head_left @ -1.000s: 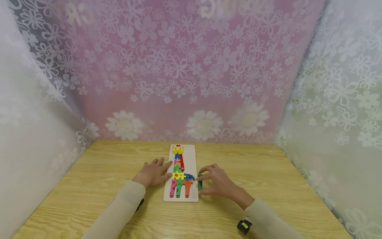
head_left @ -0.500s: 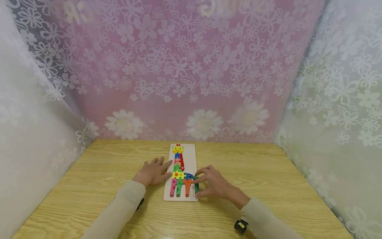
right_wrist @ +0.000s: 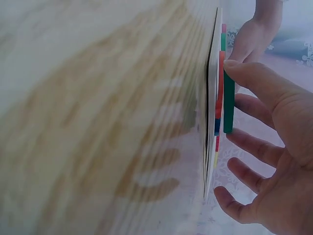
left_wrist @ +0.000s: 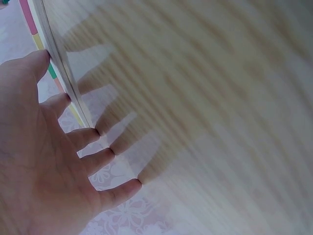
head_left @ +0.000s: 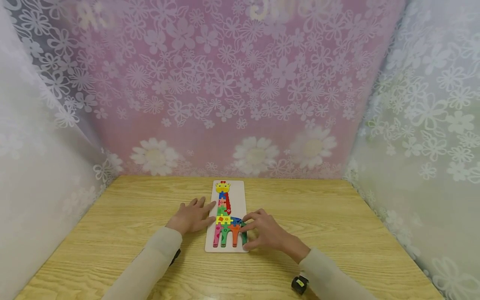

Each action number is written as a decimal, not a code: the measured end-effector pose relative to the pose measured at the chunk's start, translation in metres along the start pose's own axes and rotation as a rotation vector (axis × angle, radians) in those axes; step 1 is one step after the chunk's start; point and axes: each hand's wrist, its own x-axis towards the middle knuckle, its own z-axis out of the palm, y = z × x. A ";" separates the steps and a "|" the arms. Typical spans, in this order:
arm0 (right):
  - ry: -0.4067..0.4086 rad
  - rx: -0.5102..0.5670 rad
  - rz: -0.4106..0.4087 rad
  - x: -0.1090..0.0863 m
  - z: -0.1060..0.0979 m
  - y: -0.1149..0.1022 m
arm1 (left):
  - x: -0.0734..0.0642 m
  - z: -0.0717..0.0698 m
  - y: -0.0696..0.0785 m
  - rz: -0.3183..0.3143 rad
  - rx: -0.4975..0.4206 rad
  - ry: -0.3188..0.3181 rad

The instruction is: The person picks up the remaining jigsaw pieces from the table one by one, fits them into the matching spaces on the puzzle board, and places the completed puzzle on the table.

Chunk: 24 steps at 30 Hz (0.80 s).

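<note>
A pale board [head_left: 236, 187] bears a giraffe jigsaw of colourful pieces, with a yellow head [head_left: 223, 187] at the far end and an orange leg [head_left: 235, 237] near the front. My right hand [head_left: 268, 231] pinches a dark green puzzle piece [right_wrist: 229, 100] by its ends between thumb and fingers. In the right wrist view that piece stands just above the other pieces, over the board's right side, beside the orange leg. My left hand [head_left: 191, 216] lies with straight, spread fingers along the board's left edge, thumb and a fingertip at the rim.
The board lies on a wood-grain table [head_left: 142, 208]. A pink flowered cloth [head_left: 225, 104] hangs behind it, with pale flowered cloths at both sides. A black wrist device [head_left: 300, 284] sits below the right sleeve.
My right hand has moved left with the green puzzle piece, from beside the board's right edge to over the board. The left hand stays at the board's left edge.
</note>
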 end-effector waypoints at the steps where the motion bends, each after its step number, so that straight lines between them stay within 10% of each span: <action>1: -0.004 -0.003 0.006 0.000 0.000 0.000 | 0.000 0.000 0.000 0.000 0.000 -0.001; 24: -0.016 -0.039 0.034 0.006 0.002 -0.004 | 0.001 -0.002 0.000 -0.006 0.006 -0.011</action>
